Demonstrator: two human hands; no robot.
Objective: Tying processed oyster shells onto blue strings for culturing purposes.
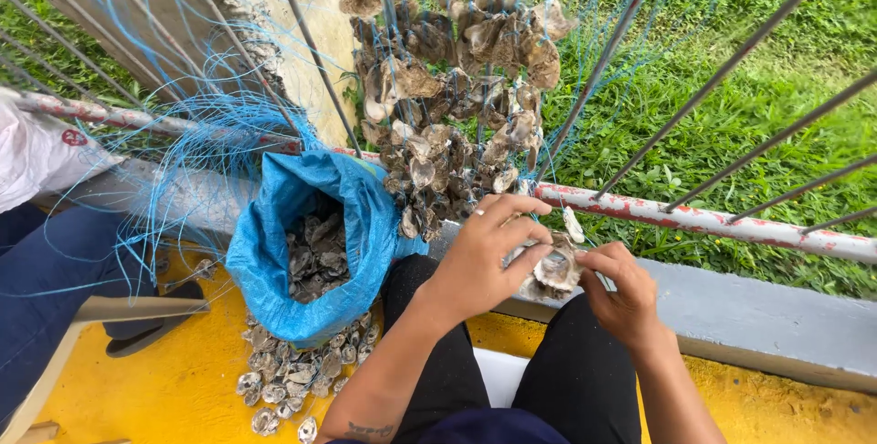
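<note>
The left hand [484, 257] gripped a rough grey-brown oyster shell [555, 269], fingers curled over its top, just below the rusty red-and-white metal rail [694, 218]. The right hand [621, 293] pinched the same shell's right edge. Strung clusters of grey oyster shells [457, 106] hung on blue twine above the rail. Left of the hands, below the rail, an open blue woven plastic sack [274, 252] held more shells, with loose shells [288, 380] spilled on the yellow floor [183, 380].

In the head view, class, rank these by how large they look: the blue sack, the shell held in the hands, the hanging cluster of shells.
1. Hanging cluster of shells
2. Blue sack, close behind; nearness makes this unsure
3. Shell in the hands, clearly smallest
</note>
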